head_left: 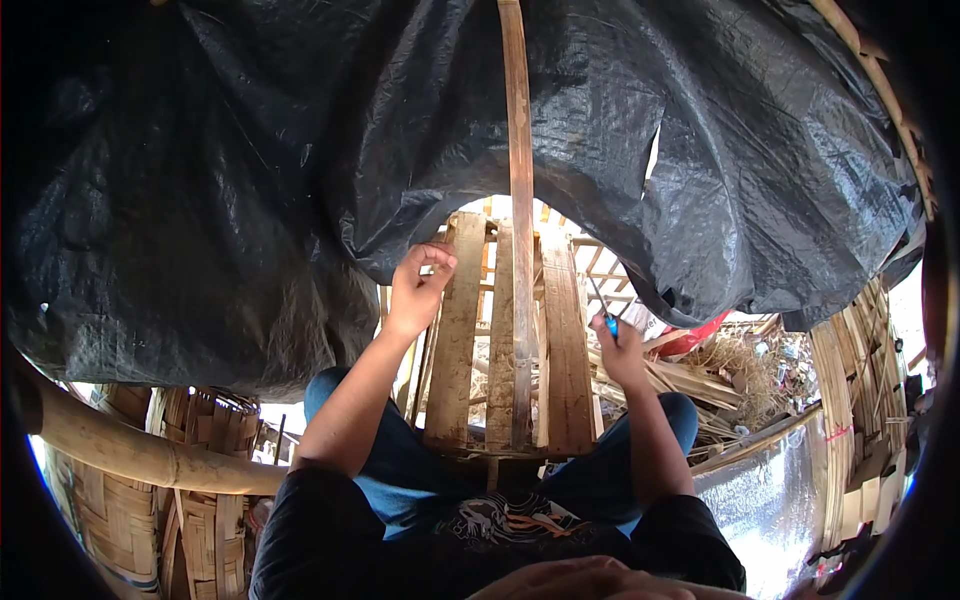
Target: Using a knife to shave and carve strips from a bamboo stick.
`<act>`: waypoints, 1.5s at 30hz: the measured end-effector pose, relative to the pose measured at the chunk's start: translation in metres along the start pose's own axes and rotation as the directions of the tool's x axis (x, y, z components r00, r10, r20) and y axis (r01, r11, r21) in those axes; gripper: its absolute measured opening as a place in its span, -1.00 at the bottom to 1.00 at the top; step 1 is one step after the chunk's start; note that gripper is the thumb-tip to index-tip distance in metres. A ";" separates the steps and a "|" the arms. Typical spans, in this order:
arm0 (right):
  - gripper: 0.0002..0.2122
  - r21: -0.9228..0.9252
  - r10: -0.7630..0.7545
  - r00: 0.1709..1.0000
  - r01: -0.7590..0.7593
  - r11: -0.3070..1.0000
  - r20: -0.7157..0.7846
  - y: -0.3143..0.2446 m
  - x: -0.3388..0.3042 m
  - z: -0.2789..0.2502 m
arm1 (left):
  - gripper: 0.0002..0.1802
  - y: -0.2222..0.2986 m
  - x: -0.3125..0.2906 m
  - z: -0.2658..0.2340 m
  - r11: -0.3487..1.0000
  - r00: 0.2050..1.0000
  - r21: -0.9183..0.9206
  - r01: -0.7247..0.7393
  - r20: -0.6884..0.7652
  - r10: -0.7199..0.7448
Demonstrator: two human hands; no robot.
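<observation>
My left hand is raised beside the left wooden plank, near the lower edge of the black plastic sheet. Its fingers are curled toward the thumb, and whatever they may pinch is too small to make out. My right hand is closed around a thin tool with a blue handle, its narrow dark shaft pointing up and slightly left. A long wooden strip runs upright between my hands, in front of the middle plank. To its right stands another plank, nearest my right hand.
The black sheet hangs across the whole upper view. A thick bamboo pole crosses at the left, over woven bamboo. Split bamboo and dry straw lie at the right beside a red and white sack. A shiny silver sheet lies lower right.
</observation>
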State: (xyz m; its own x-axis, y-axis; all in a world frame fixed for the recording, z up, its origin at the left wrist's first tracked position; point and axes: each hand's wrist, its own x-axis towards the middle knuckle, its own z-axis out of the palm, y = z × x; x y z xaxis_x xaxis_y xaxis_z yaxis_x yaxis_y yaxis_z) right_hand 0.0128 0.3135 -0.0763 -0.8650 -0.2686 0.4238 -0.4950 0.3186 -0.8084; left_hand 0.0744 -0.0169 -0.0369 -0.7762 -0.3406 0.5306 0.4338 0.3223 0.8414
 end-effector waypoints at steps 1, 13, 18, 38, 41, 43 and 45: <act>-0.59 0.021 0.043 0.996 -0.045 0.999 0.079 0.018 -0.005 0.006 | -0.90 -0.003 0.001 0.001 0.993 0.993 -0.037 0.113 0.044 -0.111; -0.69 0.370 0.126 0.943 -0.242 0.897 0.309 -0.014 -0.030 0.063 | -0.75 -0.001 -0.017 0.017 0.936 0.935 -0.296 0.190 0.346 -0.081; -0.71 0.412 0.111 0.934 -0.253 0.875 0.338 -0.023 -0.037 0.067 | -0.69 0.022 -0.035 0.041 0.878 0.845 -0.326 0.351 0.515 -0.147; -0.75 0.287 0.037 0.941 -0.140 0.948 0.337 -0.057 -0.054 0.062 | -0.85 0.036 -0.049 0.050 0.981 0.930 -0.189 0.042 0.366 0.031; -0.76 0.271 0.075 0.916 -0.194 0.943 0.394 -0.063 -0.049 0.059 | -0.83 0.028 -0.044 0.048 0.926 0.883 -0.306 0.223 0.465 -0.059; -0.74 0.295 0.079 0.884 -0.236 0.926 0.461 -0.060 -0.049 0.058 | -0.83 0.021 -0.042 0.040 0.938 0.839 -0.246 0.245 0.539 -0.078; -0.73 0.228 0.094 0.848 -0.244 0.943 0.521 -0.054 -0.045 0.055 | -0.81 0.021 -0.038 0.029 0.969 0.812 -0.106 0.225 0.570 -0.126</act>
State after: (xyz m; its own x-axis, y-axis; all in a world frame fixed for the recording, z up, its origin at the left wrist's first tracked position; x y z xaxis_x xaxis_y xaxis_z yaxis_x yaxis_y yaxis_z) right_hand 0.0829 0.2589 -0.0745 -0.7377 -0.6714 0.0707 -0.2366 0.1590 -0.9585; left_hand 0.0998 0.0282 -0.0422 -0.9456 0.1869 0.2663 0.2942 0.1417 0.9452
